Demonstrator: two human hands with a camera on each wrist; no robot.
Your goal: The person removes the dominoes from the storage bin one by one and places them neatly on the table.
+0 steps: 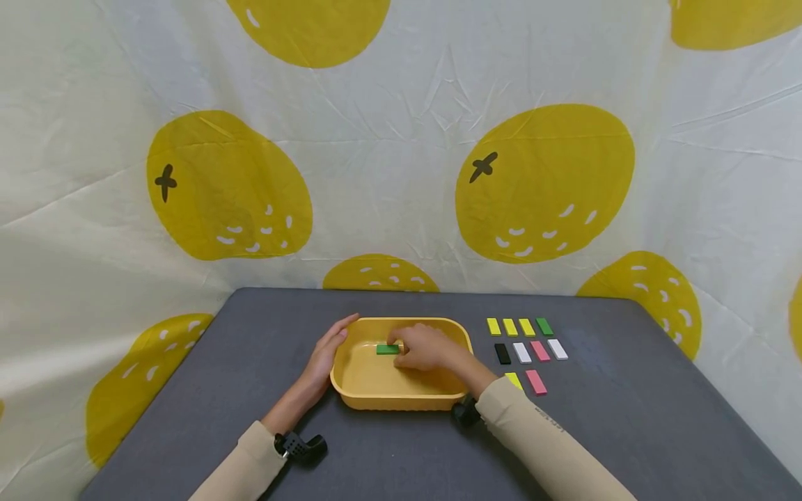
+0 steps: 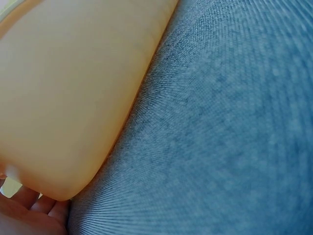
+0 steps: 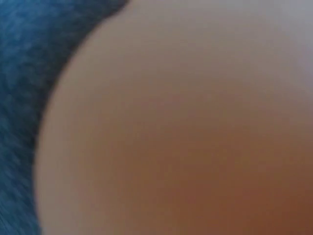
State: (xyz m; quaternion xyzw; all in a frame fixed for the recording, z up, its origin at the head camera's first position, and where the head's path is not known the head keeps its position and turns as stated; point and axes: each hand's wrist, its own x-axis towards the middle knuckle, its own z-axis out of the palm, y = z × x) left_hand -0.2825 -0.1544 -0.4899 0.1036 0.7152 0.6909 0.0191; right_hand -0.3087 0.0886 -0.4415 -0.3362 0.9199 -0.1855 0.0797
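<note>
A yellow plastic tray (image 1: 401, 402) with rounded corners sits on the dark table. Inside it lies a flat green rectangular block (image 1: 386, 350). Reaching in over the tray's right side, my right hand (image 1: 426, 348) pinches the block's right end between thumb and curled forefinger. My left hand (image 1: 324, 358) rests along the tray's left wall, fingers extended and touching it; the left wrist view shows its fingers (image 2: 41, 205) against the tray's outer wall (image 2: 73, 98). Only a blurred, close tray surface (image 3: 171, 122) fills most of the right wrist view.
Right of the tray, several flat blocks lie in rows: yellow (image 1: 510, 327), green (image 1: 544, 326), black (image 1: 502, 353), white (image 1: 522, 353) and pink (image 1: 536, 382). My right forearm partly covers the nearest yellow one (image 1: 514, 380). A patterned curtain (image 1: 388, 174) hangs behind the table (image 1: 388, 452).
</note>
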